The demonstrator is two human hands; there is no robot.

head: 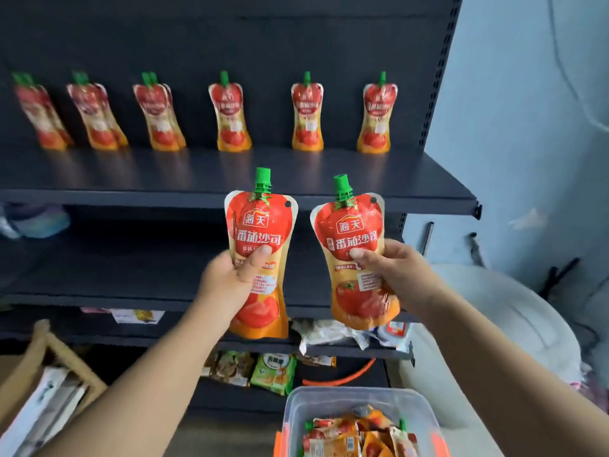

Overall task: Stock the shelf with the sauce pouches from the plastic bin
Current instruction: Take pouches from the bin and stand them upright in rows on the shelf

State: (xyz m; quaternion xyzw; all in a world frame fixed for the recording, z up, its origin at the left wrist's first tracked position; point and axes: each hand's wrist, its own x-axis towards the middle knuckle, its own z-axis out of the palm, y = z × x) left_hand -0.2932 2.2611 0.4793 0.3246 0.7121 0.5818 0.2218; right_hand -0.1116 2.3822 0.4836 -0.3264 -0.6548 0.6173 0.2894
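Observation:
My left hand (230, 282) grips a red-and-orange tomato sauce pouch (260, 225) with a green cap, held upright in front of the shelves. My right hand (392, 275) grips a second, matching pouch (356, 285), tilted slightly right. Both pouches hang just below the front edge of the dark top shelf (197, 179). On that shelf several pouches (230, 113) stand in a row against the back panel. The clear plastic bin (329, 400) at the bottom right holds several more pouches (356, 437).
A lower dark shelf (99, 258) sits behind my hands. Snack packets (270, 371) and foil bags (329, 331) lie on shelves below. A cardboard box (49, 384) stands at the bottom left. A white cushion (494, 318) and a blue wall lie to the right.

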